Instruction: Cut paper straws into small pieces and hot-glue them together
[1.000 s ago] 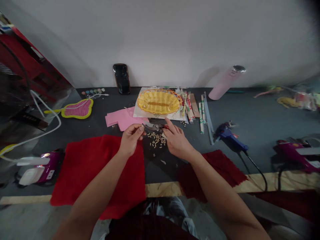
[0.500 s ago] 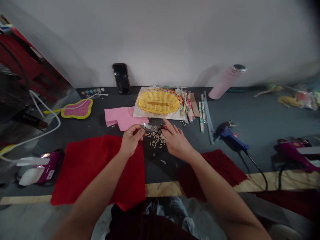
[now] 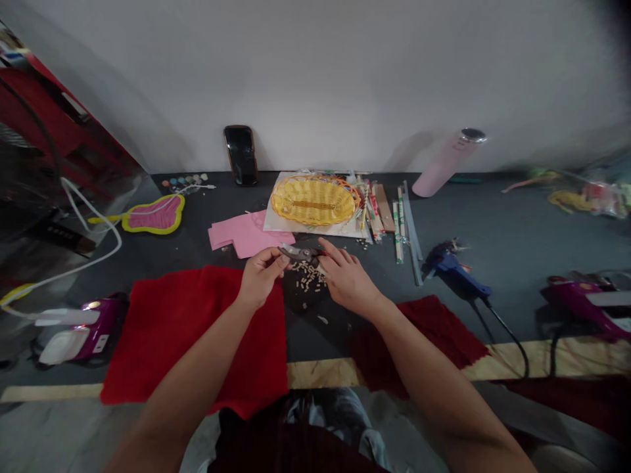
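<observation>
1. Metal pruners (image 3: 302, 253) sit between the two hands, above the middle of the table (image 3: 310, 345), a little nearer its back edge than its front.
2. The right hand (image 3: 350, 281) is wrapped round the handles, its forefinger lying extended; how tightly it squeezes cannot be told.
3. The left hand (image 3: 259, 279) has thumb and forefinger drawn together right by the blade tip — whether anything lies between them is too small to tell.
4. Below the pruners, short pale bits (image 3: 308, 277) lie loose on the table, right of the red cloth (image 3: 197, 328), which hangs over the front edge.
5. Chief risk, as I judge it: a nipped left fingertip, should the blade close while the fingers stand this near.
6. Bits could scatter if a wrist sweeps low, or fly off if cut without being held; the basket (image 3: 315, 200) near the back edge is one place they might land.
7. A tug on the dark cloth (image 3: 438, 328), under the right forearm at the front edge, might drag it off.
</observation>
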### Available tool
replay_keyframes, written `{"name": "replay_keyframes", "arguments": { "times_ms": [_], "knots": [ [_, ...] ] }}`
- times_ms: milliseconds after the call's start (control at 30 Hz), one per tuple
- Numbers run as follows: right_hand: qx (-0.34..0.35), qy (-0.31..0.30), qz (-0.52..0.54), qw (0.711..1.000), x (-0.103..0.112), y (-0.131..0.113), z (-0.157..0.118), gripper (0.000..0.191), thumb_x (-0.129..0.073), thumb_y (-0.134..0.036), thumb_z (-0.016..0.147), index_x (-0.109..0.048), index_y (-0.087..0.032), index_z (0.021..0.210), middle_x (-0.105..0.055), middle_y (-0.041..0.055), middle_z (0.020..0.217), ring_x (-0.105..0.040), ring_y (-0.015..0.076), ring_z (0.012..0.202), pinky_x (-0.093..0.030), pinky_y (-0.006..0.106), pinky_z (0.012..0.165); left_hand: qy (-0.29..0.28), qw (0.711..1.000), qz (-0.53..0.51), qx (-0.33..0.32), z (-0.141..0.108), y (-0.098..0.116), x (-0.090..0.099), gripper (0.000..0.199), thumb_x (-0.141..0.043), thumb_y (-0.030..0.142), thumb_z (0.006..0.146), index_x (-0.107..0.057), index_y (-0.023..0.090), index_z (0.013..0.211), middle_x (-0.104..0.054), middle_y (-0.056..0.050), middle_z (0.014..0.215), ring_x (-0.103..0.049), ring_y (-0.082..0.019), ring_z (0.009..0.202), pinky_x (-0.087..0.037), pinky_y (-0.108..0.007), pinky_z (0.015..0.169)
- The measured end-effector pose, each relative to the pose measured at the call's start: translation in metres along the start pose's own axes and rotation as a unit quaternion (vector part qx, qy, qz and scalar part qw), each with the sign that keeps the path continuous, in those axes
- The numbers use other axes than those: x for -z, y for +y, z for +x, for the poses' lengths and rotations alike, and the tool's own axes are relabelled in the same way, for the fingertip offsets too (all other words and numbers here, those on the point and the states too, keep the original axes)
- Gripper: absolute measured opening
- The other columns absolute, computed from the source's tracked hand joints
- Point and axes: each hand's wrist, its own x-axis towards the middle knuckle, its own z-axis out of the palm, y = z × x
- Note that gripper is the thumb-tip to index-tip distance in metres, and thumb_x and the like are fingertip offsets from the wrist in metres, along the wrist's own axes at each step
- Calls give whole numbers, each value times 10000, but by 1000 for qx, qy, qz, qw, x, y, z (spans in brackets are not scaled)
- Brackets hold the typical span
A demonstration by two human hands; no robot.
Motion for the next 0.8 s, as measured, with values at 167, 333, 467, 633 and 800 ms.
{"name": "replay_keyframes", "arguments": {
  "times_ms": [167, 333, 467, 633, 800],
  "knots": [
    [-33, 43, 65, 996, -6, 5, 3, 591, -490, -210, 780, -330, -115, 1341, -369, 156, 1412, -410, 277, 1206, -373, 429, 938, 5, 1000, 3, 10, -1, 1, -1, 168, -666, 325, 744, -658, 157, 753, -626, -1, 639, -458, -69, 518, -369, -188, 520],
    [-61, -10, 32, 998, -2, 1, 2, 583, -488, -273, 811, -345, -149, 1362, -536, 148, 1253, -488, 288, 1113, -373, 422, 909, -6, 1000, 4, 13, -3, 1, -3, 168, -673, 320, 734, -668, 156, 767, -633, -7, 644, -455, -70, 505, -361, -193, 503],
    [-78, -9, 14, 997, 5, -4, 1, 512, -489, -268, 808, -413, -167, 1304, -573, 141, 1187, -516, 287, 1067, -375, 395, 880, -9, 1000, 5, 8, -3, 2, -3, 159, -672, 317, 737, -660, 158, 735, -630, -4, 631, -450, -69, 499, -361, -193, 505],
    [-89, -10, 8, 996, 5, -6, 0, 469, -471, -220, 796, -443, -167, 1261, -592, 137, 1151, -532, 271, 1038, -368, 377, 872, -7, 1000, 1, 15, -3, 1, -3, 185, -676, 336, 733, -663, 154, 769, -628, -12, 642, -464, -77, 506, -375, -196, 504],
    [-102, 12, -13, 995, 2, -4, 0, 539, -497, -225, 773, -403, -182, 1301, -582, 131, 1159, -503, 288, 1065, -361, 396, 863, -20, 1000, 11, 3, -1, -2, -1, 182, -669, 327, 740, -671, 149, 775, -662, -31, 700, -497, -77, 523, -403, -199, 532]
  ]
}}
